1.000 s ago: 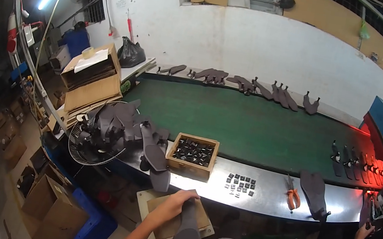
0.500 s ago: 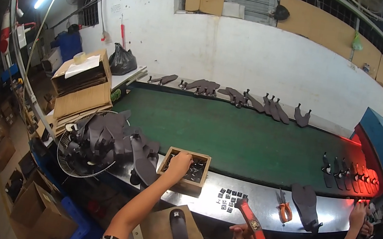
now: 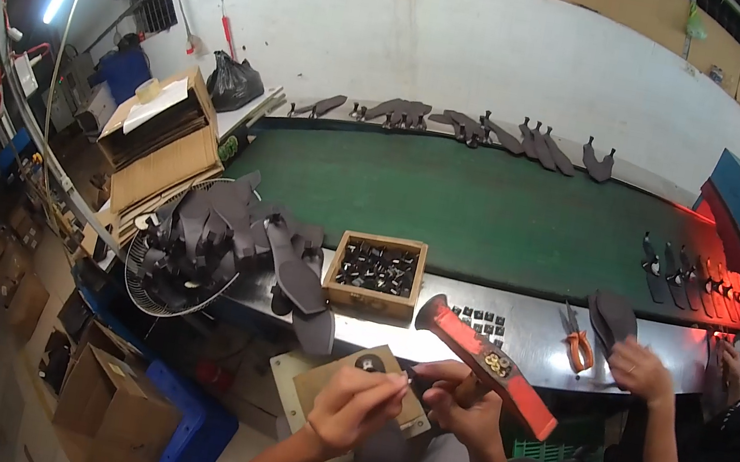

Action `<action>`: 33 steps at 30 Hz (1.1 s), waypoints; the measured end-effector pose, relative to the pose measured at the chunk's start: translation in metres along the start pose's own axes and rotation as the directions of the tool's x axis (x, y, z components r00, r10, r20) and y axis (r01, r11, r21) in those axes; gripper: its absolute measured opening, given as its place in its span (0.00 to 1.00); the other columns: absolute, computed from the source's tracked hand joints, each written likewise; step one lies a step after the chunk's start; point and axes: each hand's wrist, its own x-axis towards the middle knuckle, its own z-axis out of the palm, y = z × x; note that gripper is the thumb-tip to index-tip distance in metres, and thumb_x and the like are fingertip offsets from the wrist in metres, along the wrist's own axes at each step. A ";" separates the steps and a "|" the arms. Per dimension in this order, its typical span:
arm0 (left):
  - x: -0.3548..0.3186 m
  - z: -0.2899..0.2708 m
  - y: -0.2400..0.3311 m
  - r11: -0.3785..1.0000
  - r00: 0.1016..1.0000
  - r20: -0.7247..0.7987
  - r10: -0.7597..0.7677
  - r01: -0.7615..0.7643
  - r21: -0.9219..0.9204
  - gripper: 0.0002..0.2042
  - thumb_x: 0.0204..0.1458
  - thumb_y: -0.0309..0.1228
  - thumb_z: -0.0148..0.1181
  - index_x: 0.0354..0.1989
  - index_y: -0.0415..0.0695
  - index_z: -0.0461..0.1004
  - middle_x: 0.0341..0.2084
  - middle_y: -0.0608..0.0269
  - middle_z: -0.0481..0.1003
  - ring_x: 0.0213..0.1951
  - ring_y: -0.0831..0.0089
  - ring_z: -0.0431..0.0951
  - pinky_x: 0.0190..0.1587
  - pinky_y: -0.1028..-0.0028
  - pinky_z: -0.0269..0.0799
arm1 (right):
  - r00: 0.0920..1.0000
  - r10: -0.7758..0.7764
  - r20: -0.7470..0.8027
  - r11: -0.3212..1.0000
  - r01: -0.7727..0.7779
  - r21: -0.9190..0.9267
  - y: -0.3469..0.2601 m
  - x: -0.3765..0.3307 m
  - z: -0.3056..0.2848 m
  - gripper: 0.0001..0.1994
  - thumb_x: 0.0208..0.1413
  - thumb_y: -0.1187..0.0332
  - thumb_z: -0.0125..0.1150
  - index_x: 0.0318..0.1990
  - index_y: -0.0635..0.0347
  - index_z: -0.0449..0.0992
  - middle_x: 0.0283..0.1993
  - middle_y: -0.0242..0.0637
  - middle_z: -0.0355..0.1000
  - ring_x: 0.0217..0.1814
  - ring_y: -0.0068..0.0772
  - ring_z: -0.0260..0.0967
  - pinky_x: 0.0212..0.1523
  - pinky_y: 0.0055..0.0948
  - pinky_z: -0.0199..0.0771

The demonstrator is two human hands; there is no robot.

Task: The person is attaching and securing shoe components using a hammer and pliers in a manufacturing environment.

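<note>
My left hand (image 3: 357, 407) is closed in a pinch, fingertips on a small black piece (image 3: 411, 376), partly hidden. My right hand (image 3: 468, 414) is wrapped round the wooden handle of a hammer (image 3: 519, 393) with a long red head. Its thumb and finger reach toward the left fingertips. Below both hands, a dark shoe sole (image 3: 381, 458) lies across a tan board (image 3: 319, 389). A pale square spot shows on the sole's far end. Beyond, on the metal edge, stands a wooden box (image 3: 368, 303) of small black pieces, with more pieces (image 3: 482, 322) laid in rows beside it.
A wire basket (image 3: 141, 281) heaped with dark soles stands left. Orange-handled pliers (image 3: 578, 349) lie on the metal edge. Behind runs a green conveyor belt (image 3: 452, 206), soles along its far side. At right, a co-worker's hand (image 3: 642, 372) touches dark soles (image 3: 610, 318). Cardboard boxes (image 3: 109, 413) stand lower left.
My left hand has left the wooden box and come to my right hand. The hammer is raised with my right hand. The co-worker's hand has reached the soles. The view has tilted downward.
</note>
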 end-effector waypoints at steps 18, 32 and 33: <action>-0.039 -0.044 -0.012 0.732 0.733 0.161 0.661 -0.677 0.080 0.12 0.40 0.17 0.59 0.37 0.32 0.81 0.39 0.51 0.73 0.31 0.69 0.74 0.29 0.77 0.75 | 0.955 0.294 0.041 0.953 -0.297 0.067 -0.008 -0.053 0.025 0.11 0.52 0.82 0.63 0.44 0.69 0.77 0.42 0.43 0.78 0.23 0.13 0.65 0.22 0.16 0.65; -0.094 -0.006 0.005 0.936 0.968 -0.038 -0.248 0.230 -0.265 0.11 0.44 0.20 0.69 0.38 0.39 0.79 0.32 0.59 0.76 0.28 0.72 0.75 0.27 0.76 0.70 | 0.960 0.266 0.091 0.960 -0.273 0.067 0.043 -0.034 0.018 0.09 0.56 0.78 0.63 0.44 0.69 0.76 0.45 0.39 0.77 0.28 0.15 0.71 0.22 0.16 0.67; -0.095 -0.004 0.000 0.938 0.968 -0.043 -0.246 0.227 -0.261 0.11 0.44 0.20 0.69 0.38 0.39 0.79 0.32 0.59 0.76 0.28 0.72 0.75 0.27 0.76 0.70 | 0.960 0.263 0.097 0.961 -0.270 0.065 0.041 -0.030 0.017 0.09 0.56 0.78 0.63 0.44 0.69 0.76 0.45 0.39 0.77 0.28 0.15 0.71 0.22 0.16 0.67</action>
